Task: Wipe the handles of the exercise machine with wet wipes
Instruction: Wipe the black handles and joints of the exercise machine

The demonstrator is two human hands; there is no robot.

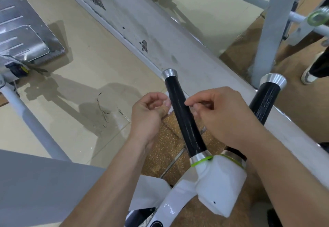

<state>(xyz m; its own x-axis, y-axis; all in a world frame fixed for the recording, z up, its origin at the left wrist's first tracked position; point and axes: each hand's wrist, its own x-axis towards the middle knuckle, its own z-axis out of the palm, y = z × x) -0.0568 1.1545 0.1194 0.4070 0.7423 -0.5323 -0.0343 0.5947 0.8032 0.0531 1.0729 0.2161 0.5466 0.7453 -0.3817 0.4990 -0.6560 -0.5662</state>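
glossy beige floor tiles (85, 66) are filling the left side, catching soft reflections and dark shadows, with a crack running through one tile (103, 109). a long white ledge (160, 36) is cutting diagonally across, its paint chipping in dark patches (98, 0). beyond it, a mirror (222, 22) seems to be reflecting the room. speckled cork-brown matting (165, 146) is showing below. a ribbed metal footplate (26, 31) is sitting at upper left above a grey tube (33, 127).
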